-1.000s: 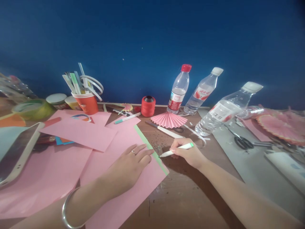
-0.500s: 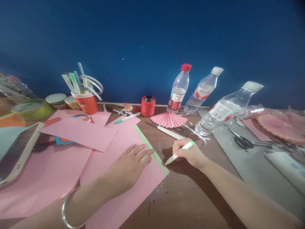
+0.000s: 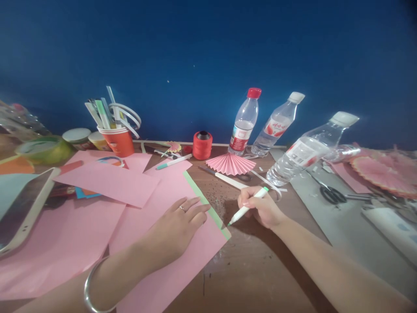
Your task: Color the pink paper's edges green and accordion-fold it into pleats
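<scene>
Left hand (image 3: 180, 226) is lying flat, partly hiding pink sheet (image 3: 176, 274). Right hand (image 3: 263, 211), at three o'clock, is pinching marker (image 3: 239, 214), nib perhaps touching edge.

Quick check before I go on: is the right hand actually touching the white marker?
Touching. The head view shows the right hand closed around the white marker, whose green end sticks out beyond the grip.
</scene>
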The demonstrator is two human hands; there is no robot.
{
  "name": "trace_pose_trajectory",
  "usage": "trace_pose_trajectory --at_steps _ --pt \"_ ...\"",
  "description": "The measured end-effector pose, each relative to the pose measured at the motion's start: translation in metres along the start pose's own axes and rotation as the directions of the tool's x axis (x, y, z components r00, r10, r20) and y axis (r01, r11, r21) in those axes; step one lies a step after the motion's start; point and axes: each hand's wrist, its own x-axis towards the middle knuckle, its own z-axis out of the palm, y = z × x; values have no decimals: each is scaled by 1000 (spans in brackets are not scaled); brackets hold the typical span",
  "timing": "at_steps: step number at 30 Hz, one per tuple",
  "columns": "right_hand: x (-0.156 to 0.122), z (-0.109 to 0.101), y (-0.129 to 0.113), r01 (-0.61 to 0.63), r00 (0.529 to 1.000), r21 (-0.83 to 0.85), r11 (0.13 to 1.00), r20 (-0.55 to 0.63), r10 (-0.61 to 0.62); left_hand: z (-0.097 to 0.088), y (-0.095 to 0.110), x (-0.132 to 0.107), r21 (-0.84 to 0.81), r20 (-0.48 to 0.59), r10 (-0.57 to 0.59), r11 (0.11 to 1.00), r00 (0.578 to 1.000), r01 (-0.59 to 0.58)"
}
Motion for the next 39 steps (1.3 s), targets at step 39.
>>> trace_pose_trajectory --at_steps 39 --pt "-4 5 -3 33 999 -364 931 8 -32 0 -1 0 26 6 11 1000 1000 -11"
